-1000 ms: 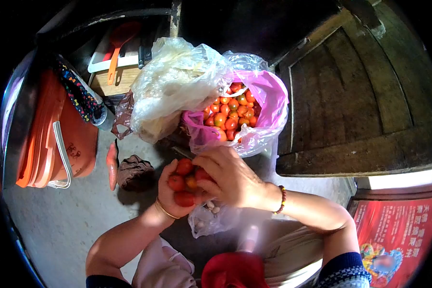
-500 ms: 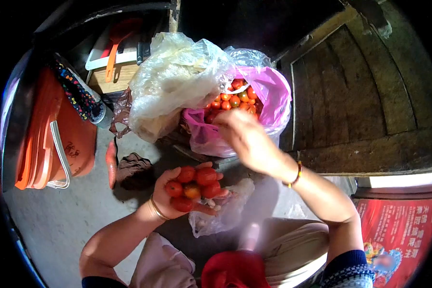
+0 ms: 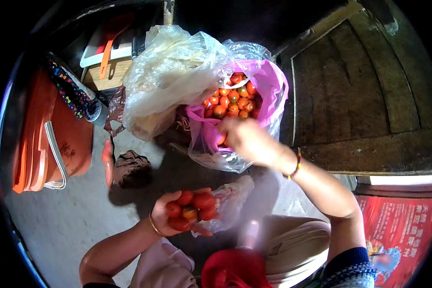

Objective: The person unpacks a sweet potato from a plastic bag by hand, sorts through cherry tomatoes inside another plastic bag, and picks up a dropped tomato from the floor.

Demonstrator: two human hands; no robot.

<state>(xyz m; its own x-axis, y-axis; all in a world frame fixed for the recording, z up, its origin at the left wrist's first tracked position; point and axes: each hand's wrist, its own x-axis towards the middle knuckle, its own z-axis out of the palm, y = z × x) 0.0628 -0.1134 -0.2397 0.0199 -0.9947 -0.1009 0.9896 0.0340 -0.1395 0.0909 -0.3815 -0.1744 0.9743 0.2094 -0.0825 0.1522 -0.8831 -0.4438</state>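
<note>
My left hand [image 3: 164,215] is palm up, its fingers curled around several red tomatoes [image 3: 189,212], one of them more orange. My right hand [image 3: 247,139] is over the front rim of a pink plastic bag [image 3: 269,86], knuckles up and smeared by motion. Its fingertips reach the pink plastic, but whether they grip it is unclear. Inside the bag lie many red and orange tomatoes [image 3: 233,98], some greenish. A single tomato [image 3: 221,139] shows just below my right fingers. Clear plastic surrounds the pink bag.
A large crumpled clear bag [image 3: 170,77] adjoins the pink one. Orange buckets [image 3: 67,144] stand left, near a sweet-potato-like root [image 3: 108,163] and a dark crumpled lump [image 3: 132,169]. A wooden door panel [image 3: 350,96] and a red printed box [image 3: 403,230] are right. Thin plastic [image 3: 235,197] lies by my left hand.
My right hand has shifted slightly down at the bag's front rim, and a tomato now shows beneath its fingers. The left hand with its tomatoes is a little lower in view.
</note>
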